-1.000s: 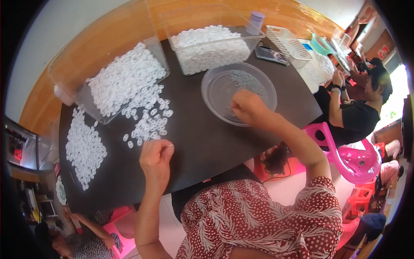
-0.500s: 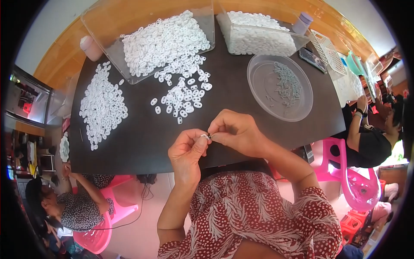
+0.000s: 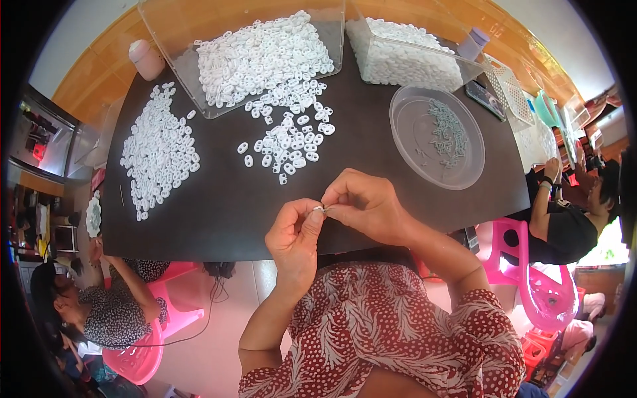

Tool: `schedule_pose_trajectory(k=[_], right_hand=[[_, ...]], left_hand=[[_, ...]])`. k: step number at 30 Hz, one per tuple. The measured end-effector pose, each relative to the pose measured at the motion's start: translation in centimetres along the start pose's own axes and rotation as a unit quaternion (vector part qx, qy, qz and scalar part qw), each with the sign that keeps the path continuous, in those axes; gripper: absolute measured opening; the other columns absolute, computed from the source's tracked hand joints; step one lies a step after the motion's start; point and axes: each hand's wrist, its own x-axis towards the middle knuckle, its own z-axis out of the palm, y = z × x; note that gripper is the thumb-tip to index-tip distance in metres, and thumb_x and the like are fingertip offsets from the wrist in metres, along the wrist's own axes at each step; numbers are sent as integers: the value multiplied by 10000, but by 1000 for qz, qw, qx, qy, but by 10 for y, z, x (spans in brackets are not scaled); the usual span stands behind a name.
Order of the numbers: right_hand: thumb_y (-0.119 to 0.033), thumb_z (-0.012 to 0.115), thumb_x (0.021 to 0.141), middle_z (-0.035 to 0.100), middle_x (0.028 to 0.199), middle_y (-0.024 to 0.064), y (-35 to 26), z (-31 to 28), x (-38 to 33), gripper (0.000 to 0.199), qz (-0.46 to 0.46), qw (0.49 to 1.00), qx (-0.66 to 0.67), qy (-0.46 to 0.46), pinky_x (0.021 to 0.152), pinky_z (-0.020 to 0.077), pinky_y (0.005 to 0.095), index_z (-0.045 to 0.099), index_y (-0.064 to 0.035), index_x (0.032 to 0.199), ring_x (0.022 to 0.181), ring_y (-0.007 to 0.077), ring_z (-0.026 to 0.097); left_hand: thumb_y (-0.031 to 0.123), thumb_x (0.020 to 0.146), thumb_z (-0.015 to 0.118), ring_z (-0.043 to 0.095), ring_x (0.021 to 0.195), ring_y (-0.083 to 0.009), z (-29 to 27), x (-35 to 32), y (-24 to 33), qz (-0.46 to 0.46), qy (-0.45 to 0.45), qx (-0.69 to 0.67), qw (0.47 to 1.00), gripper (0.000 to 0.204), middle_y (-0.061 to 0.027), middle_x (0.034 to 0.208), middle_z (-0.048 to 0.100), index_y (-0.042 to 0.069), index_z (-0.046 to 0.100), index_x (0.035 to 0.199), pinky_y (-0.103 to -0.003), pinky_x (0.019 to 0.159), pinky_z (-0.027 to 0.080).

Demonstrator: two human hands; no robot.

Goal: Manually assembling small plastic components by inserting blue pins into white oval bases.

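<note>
Just past the table's near edge, my two hands meet at the fingertips. My left hand [image 3: 294, 239] is closed, pinching a small white oval piece [image 3: 318, 208] between thumb and forefinger. Against its right side presses my right hand [image 3: 371, 207], thumb and forefinger pinched together; what they hold is too small and covered to make out. Beyond my hands lies a loose heap of white oval pieces with two holes [image 3: 292, 144]. To the right, a round clear plastic dish [image 3: 406, 149] carries a scatter of thin grey-green pieces [image 3: 448, 132].
A large heap of white pieces [image 3: 159, 159] covers the table's left. At the back stand a tipped clear bin [image 3: 205, 111] and a second clear bin [image 3: 378, 69], both full of white pieces, plus a pink bottle [image 3: 146, 61] and a phone [image 3: 485, 99]. People sit at either side.
The whole view has shifted a little, moving the table's contents slightly in the picture. My hands stay joined around the white piece, and the dark bit between the fingertips shows less now.
</note>
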Motion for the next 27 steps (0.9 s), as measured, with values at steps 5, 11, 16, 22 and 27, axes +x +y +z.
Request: schedule_pose_trajectory(k=[5, 11, 16, 22, 27], right_hand=[[-33, 680, 777, 544, 757, 16, 5, 10, -2, 99, 11, 1000, 5, 16, 558, 415, 233, 623, -17, 856, 634, 68, 485], [-44, 673, 794, 562, 723, 1, 13, 19, -6, 90, 87, 992, 85, 25, 564, 416, 223, 613, -11, 852, 641, 48, 485], [-27, 662, 806, 583, 795, 8, 10, 21, -3, 91, 89, 992, 89, 10, 629, 443, 224, 608, -7, 877, 713, 54, 521], [-30, 649, 824, 580, 858, 16, 9, 29, -1, 82, 76, 997, 14, -5, 690, 465, 229, 611, -5, 892, 782, 63, 551], [-46, 650, 785, 565, 785, 74, 6, 33, 17, 108, 24, 1000, -18, 1, 605, 449, 291, 616, -6, 880, 691, 161, 559]], left_hand=[[73, 879, 636, 461, 658, -74, -2, -2, -12, 142, 59, 226, 962, 108, -11, 746, 535, -19, 603, 832, -212, 581, 396], [62, 866, 645, 464, 642, -83, -6, -5, -14, 85, 74, 126, 986, 89, -18, 734, 538, -18, 614, 841, -216, 578, 393], [65, 866, 648, 471, 649, -78, -10, -7, -17, 130, 83, 178, 972, 97, -15, 737, 545, -21, 616, 839, -214, 579, 397], [76, 865, 657, 472, 642, -68, -12, -9, -20, 105, 110, 132, 979, 105, -5, 742, 563, -23, 622, 859, -204, 575, 397], [71, 869, 651, 486, 642, -54, -23, -1, -15, 52, 120, 10, 991, 104, -21, 772, 602, -16, 622, 918, -182, 565, 400]])
